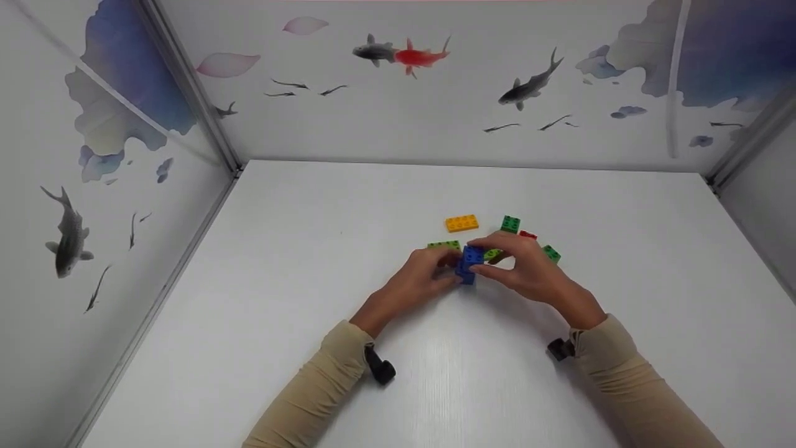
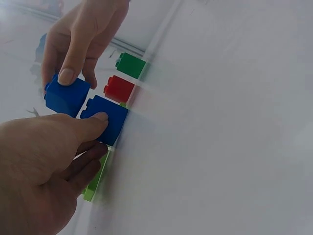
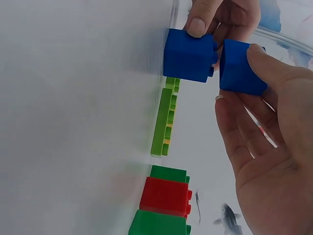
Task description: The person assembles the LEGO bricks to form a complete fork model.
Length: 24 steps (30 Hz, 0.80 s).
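Observation:
My left hand [image 1: 423,274] holds a blue toy brick [image 3: 186,55] low at the tabletop, its thumb on the near side. Just above it, my right hand [image 1: 528,267] pinches a second blue brick [image 3: 240,68] between thumb and fingers. In the right wrist view a narrow gap shows between the lower brick's studs and the upper brick's underside. The upper brick is slightly tilted against the lower one. Beyond the left hand lies a flat light green brick [image 1: 443,244]; another light green brick [image 1: 492,254] is partly hidden by the right hand.
Farther back on the white table [image 1: 298,249] lies a flat yellow-orange brick [image 1: 461,223]. Past the right hand are a green brick [image 1: 510,224], a red brick [image 3: 165,196] and another green brick [image 1: 551,253]. Printed wall panels [image 1: 410,124] border the table.

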{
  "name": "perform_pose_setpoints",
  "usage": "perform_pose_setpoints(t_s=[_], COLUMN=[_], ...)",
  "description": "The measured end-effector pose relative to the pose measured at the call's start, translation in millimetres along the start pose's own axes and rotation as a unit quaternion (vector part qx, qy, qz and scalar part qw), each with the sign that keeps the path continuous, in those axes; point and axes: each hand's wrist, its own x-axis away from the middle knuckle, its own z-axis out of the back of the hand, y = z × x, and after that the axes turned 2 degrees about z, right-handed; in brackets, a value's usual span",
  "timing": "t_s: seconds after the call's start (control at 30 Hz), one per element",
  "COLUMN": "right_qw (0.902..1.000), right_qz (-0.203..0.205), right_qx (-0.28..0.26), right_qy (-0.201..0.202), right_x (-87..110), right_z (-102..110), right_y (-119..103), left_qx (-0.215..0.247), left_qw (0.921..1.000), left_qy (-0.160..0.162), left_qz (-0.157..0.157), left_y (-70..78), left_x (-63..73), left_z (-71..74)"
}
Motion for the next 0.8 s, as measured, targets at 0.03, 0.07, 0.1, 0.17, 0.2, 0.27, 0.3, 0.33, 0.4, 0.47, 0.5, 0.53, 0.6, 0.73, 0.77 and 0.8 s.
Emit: perform_pose_setpoints(t_s=[0.03, 0.07, 0.1, 0.17, 0.2, 0.27, 0.3, 0.33, 0.4, 0.47, 0.5, 0.53, 0.6, 0.73, 0.77, 0.8], right_qw=[1.0000, 1.0000, 1.0000, 0.9999, 0.9999, 1.0000, 1.0000, 1.0000, 1.0000, 1.0000, 1.0000, 1.0000, 0.9999, 0.9996, 0.9995, 0.9994], right_qz=[-0.003, -0.006, -0.006, -0.006, -0.004, 0.000, 0.004, 0.005, 0.006, 0.001, -0.002, -0.007, -0.013, -0.029, -0.031, -0.034], right_qx=[-0.001, -0.002, -0.004, -0.008, -0.008, -0.008, -0.007, -0.006, -0.002, 0.000, 0.001, 0.002, 0.004, 0.000, -0.002, -0.003], right_qy=[-0.002, -0.004, -0.005, -0.005, -0.006, -0.005, -0.003, -0.002, 0.000, 0.000, -0.001, -0.002, -0.003, -0.002, 0.000, 0.001], right_x=[0.0, -0.1, -0.2, -0.7, -1.0, -1.7, -2.0, -2.2, -2.6, -2.8, -3.0, -2.8, -2.5, -2.0, -1.6, -1.2], right_z=[-0.7, -1.4, -2.1, -3.4, -4.0, -5.2, -5.7, -6.1, -6.9, -7.2, -7.3, -7.4, -7.5, -7.4, -7.4, -7.5], right_y=[0.1, 0.4, 0.5, 1.0, 1.3, 1.8, 1.9, 2.0, 2.2, 1.8, 1.3, 1.1, 0.4, -0.5, -0.5, -0.4], left_qx=[0.003, 0.007, 0.010, 0.014, 0.016, 0.017, 0.016, 0.016, 0.014, 0.011, 0.009, 0.008, 0.010, 0.019, 0.023, 0.025], left_qw=[1.0000, 1.0000, 1.0000, 0.9999, 0.9999, 0.9999, 0.9999, 0.9999, 0.9999, 0.9999, 0.9999, 0.9999, 0.9998, 0.9997, 0.9996, 0.9996], left_qy=[0.000, 0.001, 0.000, 0.001, 0.002, 0.003, 0.003, 0.005, 0.007, 0.010, 0.011, 0.012, 0.013, 0.013, 0.012, 0.012], left_qz=[0.000, 0.000, 0.001, 0.003, 0.003, 0.003, 0.003, 0.003, 0.002, 0.002, 0.003, 0.004, 0.006, 0.008, 0.008, 0.007], left_y=[0.2, 0.1, 0.2, 0.2, 0.2, -0.1, 0.1, 0.0, -0.1, 0.1, 0.2, 0.2, 0.5, 0.8, 0.8, 0.6], left_x=[0.1, 0.0, 0.1, 0.1, -0.1, -0.5, -0.6, -0.8, -1.1, -0.8, -0.6, -0.4, 0.1, 0.4, 0.3, 0.1], left_z=[0.1, 0.0, 0.1, 0.0, -0.3, -1.0, -1.2, -1.6, -2.2, -2.3, -2.3, -2.4, -2.5, -2.5, -2.6, -2.8])
